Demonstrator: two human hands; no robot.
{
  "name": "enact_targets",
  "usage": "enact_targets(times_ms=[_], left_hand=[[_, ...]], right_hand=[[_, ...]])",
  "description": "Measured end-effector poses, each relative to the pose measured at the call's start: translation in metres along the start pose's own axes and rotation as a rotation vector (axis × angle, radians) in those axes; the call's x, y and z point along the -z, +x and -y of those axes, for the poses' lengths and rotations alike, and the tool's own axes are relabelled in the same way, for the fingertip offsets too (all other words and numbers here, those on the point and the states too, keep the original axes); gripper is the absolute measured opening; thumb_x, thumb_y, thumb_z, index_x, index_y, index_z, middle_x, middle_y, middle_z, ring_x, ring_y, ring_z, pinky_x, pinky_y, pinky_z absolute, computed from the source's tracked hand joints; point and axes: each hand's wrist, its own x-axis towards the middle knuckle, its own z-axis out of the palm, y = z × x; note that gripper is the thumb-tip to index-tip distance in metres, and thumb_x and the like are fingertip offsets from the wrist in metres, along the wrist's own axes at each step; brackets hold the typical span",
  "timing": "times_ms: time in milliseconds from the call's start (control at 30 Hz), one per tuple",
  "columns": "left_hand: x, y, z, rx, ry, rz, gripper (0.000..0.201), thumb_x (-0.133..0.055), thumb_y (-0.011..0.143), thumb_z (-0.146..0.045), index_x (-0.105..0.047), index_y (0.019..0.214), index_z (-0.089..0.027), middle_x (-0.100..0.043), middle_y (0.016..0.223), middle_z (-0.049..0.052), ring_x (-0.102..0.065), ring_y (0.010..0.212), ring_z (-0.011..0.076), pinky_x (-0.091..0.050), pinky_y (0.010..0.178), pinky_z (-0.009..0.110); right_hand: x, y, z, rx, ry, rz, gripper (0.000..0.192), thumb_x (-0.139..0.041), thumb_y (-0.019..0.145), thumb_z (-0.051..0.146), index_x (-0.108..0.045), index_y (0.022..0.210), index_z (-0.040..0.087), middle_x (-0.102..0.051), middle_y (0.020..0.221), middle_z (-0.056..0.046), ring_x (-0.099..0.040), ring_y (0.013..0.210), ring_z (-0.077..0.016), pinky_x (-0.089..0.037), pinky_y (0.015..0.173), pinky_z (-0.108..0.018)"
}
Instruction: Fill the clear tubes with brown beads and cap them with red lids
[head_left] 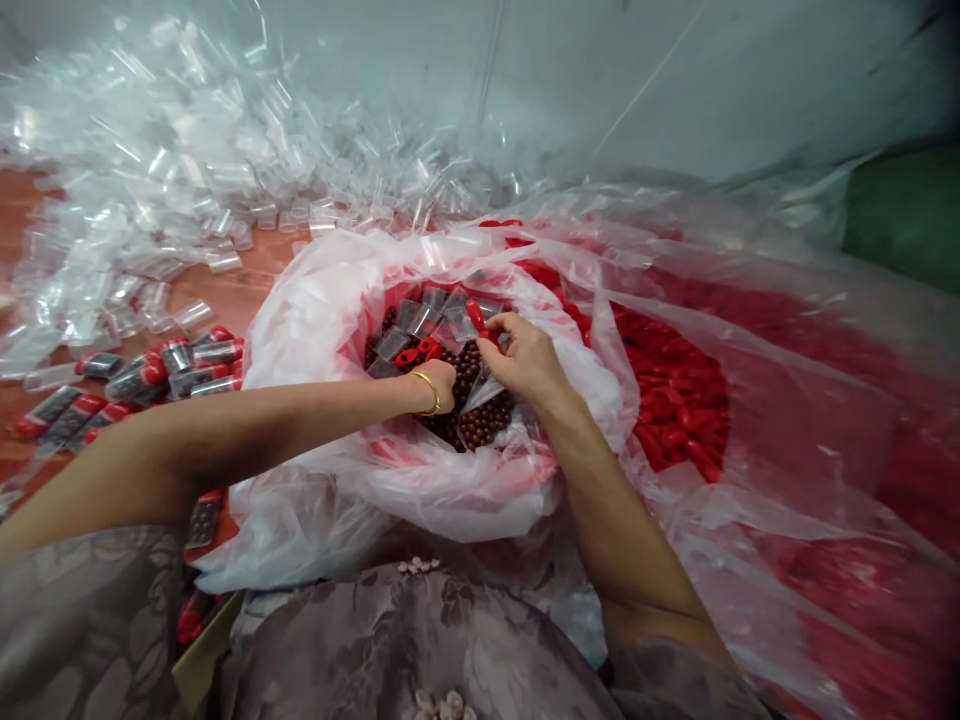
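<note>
My right hand [526,362] pinches a small red plastic cap [477,318] between thumb and fingers, above the opening of a white plastic bag [300,330]. My left hand [439,386], with a gold bangle at the wrist, reaches down into the same bag; its fingers are hidden from view. Around it lie many round dark-brown beads [486,422]. Several clear plastic tubes [427,312] lie on the beads at the far side of the opening. Beside the left hand rest more red caps [417,352].
A big heap of clear empty tubes [172,150] spreads along the back left. Filled tubes with red ends [150,375] lie on the reddish surface [255,262] at left. To the right, a transparent bag holds many red pieces [679,400]. A pale wall [585,90] stands behind.
</note>
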Motion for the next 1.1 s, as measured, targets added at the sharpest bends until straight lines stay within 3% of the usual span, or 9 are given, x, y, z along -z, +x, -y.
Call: enact_targets(times_ms=[100, 233, 400, 467, 667, 867, 1100], left_hand=[[-0.002, 0.011, 0.002, 0.08, -0.191, -0.008, 0.016, -0.064, 0.068, -0.011, -0.066, 0.084, -0.012, -0.067, 0.068, 0.006, -0.067, 0.075, 0.0201, -0.052, 0.07, 0.025], [0.007, 0.012, 0.001, 0.084, -0.499, -0.033, 0.031, -0.056, 0.08, -0.013, -0.056, 0.111, -0.013, -0.069, 0.082, 0.004, -0.063, 0.065, 0.0101, -0.048, 0.058, 0.018], [0.025, -0.005, 0.006, -0.047, -1.142, -0.02, 0.045, -0.079, 0.06, -0.011, -0.06, 0.101, -0.012, -0.068, 0.081, 0.002, -0.062, 0.067, 0.0072, -0.047, 0.066, 0.019], [0.029, -0.017, 0.009, -0.07, -1.265, -0.009, 0.051, -0.084, 0.051, -0.011, -0.061, 0.096, -0.01, -0.069, 0.08, 0.002, -0.062, 0.069, 0.0084, -0.048, 0.071, 0.022], [0.033, -0.045, 0.018, -0.156, -1.346, -0.104, 0.075, -0.086, 0.047, -0.011, -0.055, 0.114, -0.015, -0.069, 0.076, -0.002, -0.064, 0.069, 0.0088, -0.049, 0.074, 0.023], [0.031, -0.053, 0.023, -0.079, -1.316, 0.055, 0.049, -0.087, 0.051, -0.027, -0.06, 0.088, -0.01, -0.068, 0.077, 0.004, -0.066, 0.068, 0.0123, -0.051, 0.071, 0.025], [0.032, -0.054, 0.019, -0.229, -1.289, 0.044, 0.047, -0.083, 0.059, -0.025, -0.058, 0.096, -0.011, -0.064, 0.082, 0.003, -0.061, 0.074, 0.0119, -0.052, 0.072, 0.029]], right_hand=[[0.0, 0.002, -0.005, -0.052, 0.127, -0.082, 0.022, -0.054, 0.074, 0.027, -0.06, 0.092, 0.016, -0.063, 0.073, -0.002, -0.05, 0.052, -0.0116, -0.041, 0.055, -0.027], [0.0, 0.005, -0.014, -0.071, 0.337, -0.2, 0.028, -0.058, 0.074, 0.031, -0.058, 0.098, 0.019, -0.066, 0.089, -0.003, -0.056, 0.056, -0.0113, -0.045, 0.057, -0.028], [0.003, 0.008, -0.014, -0.07, 0.557, -0.202, 0.025, -0.061, 0.071, 0.033, -0.061, 0.091, 0.019, -0.065, 0.083, -0.001, -0.055, 0.061, -0.011, -0.045, 0.053, -0.024], [0.006, 0.008, -0.01, -0.097, 0.647, -0.199, 0.023, -0.064, 0.067, 0.033, -0.061, 0.085, 0.019, -0.062, 0.075, 0.0, -0.053, 0.061, -0.0107, -0.043, 0.048, -0.021], [0.015, 0.005, 0.001, -0.179, 0.941, -0.093, 0.029, -0.07, 0.059, 0.03, -0.057, 0.083, 0.02, -0.056, 0.068, 0.005, -0.052, 0.054, -0.0086, -0.044, 0.041, -0.02], [0.024, 0.003, 0.01, -0.303, 1.151, 0.053, 0.024, -0.065, 0.05, 0.021, -0.055, 0.072, 0.019, -0.052, 0.06, 0.008, -0.042, 0.04, -0.0041, -0.033, 0.033, -0.018], [0.022, -0.003, 0.026, -0.352, 1.162, 0.096, 0.018, -0.063, 0.052, 0.023, -0.052, 0.067, 0.02, -0.049, 0.056, 0.007, -0.039, 0.04, -0.0049, -0.028, 0.034, -0.018]])
